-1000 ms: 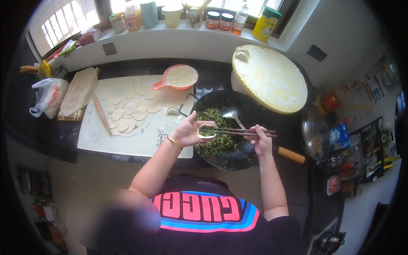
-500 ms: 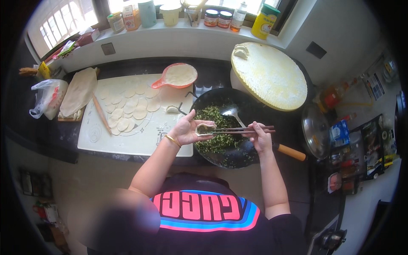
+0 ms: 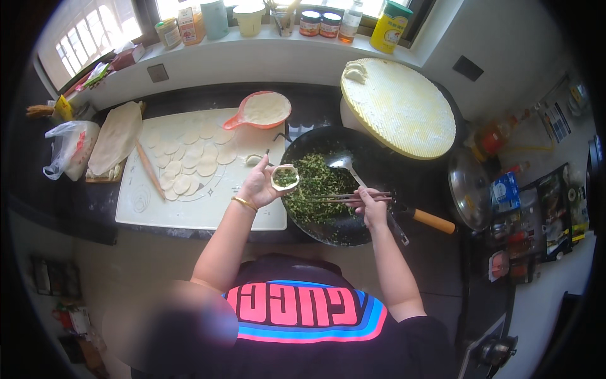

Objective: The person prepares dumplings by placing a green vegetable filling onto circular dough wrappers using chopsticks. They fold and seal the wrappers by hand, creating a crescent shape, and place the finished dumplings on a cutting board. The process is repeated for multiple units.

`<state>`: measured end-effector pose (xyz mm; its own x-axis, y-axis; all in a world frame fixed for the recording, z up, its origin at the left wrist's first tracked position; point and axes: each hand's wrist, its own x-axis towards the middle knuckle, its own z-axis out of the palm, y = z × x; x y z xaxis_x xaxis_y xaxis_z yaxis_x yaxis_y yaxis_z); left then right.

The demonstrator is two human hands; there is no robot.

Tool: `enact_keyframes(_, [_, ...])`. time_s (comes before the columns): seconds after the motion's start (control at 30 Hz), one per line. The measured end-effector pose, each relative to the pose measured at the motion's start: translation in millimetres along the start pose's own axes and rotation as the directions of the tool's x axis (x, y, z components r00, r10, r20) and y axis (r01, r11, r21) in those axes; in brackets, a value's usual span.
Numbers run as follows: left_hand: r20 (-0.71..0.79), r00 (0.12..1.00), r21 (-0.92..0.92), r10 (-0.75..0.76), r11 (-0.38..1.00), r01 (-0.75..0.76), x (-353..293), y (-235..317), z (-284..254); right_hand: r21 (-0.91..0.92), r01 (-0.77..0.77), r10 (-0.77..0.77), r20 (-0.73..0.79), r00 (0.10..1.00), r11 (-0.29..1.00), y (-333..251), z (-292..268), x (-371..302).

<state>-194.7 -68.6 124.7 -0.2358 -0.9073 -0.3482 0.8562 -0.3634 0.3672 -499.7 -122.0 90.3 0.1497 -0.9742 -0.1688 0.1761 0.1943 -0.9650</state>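
Observation:
My left hand [image 3: 257, 186] holds a round dumpling wrapper [image 3: 276, 186] over the left rim of the black wok [image 3: 347, 237], with green chopped filling [image 3: 286, 176] in its middle. The thumb points up, away from the wrapper. My right hand [image 3: 374, 208] grips a pair of dark chopsticks [image 3: 344, 199], their tips down at the chopped green filling [image 3: 315, 177] in the wok. A metal serving spoon [image 3: 341, 162] rests in the wok, its handle passing by my right hand. Folded dumplings [image 3: 254, 160] lie on the white mat [image 3: 139, 211] near my left hand.
Several flat wrappers [image 3: 192, 161] and a rolling pin [image 3: 149, 169] lie on the mat. At its far edge sits a red strainer-shaped bowl [image 3: 235, 120] of flour. A floured yellow round tray [image 3: 404, 110] with a few dumplings [image 3: 355, 72] stands back right. The wok's wooden handle [image 3: 433, 221] points right.
My left hand has drawn left and tilted the wrapper, so its filling shows. The chopsticks have left the wrapper and dropped to the filling in the wok; my right hand shifted slightly left and down.

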Motion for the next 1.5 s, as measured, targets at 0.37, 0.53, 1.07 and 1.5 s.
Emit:
enact_keyframes(0.37, [0.001, 1.000, -0.021, 0.000, 1.000, 0.001, -7.1, 0.7, -2.9, 0.066, -0.021, 0.024, -0.035, 0.999, 0.998, -31.2, -0.5, -7.0])
enact_keyframes(0.53, [0.027, 0.998, -0.025, -0.051, 0.998, 0.052, 2.1, -7.6, 0.0, 0.127, 0.061, -0.056, -0.038, 0.998, 0.990, -61.4, 2.9, -15.8])
enact_keyframes(1.07, [0.183, 0.971, -0.117, -0.156, 0.977, 0.179, 3.2, -19.3, 22.0, 0.170, 0.090, -0.119, 0.169, 0.978, 0.981, -83.8, 12.2, -16.8])
enact_keyframes(1.5, [0.155, 0.971, -0.052, -0.180, 0.980, 0.190, -4.5, -18.3, 24.9, 0.154, 0.010, -0.035, 0.167, 0.985, 0.988, -72.8, 8.2, -10.1])
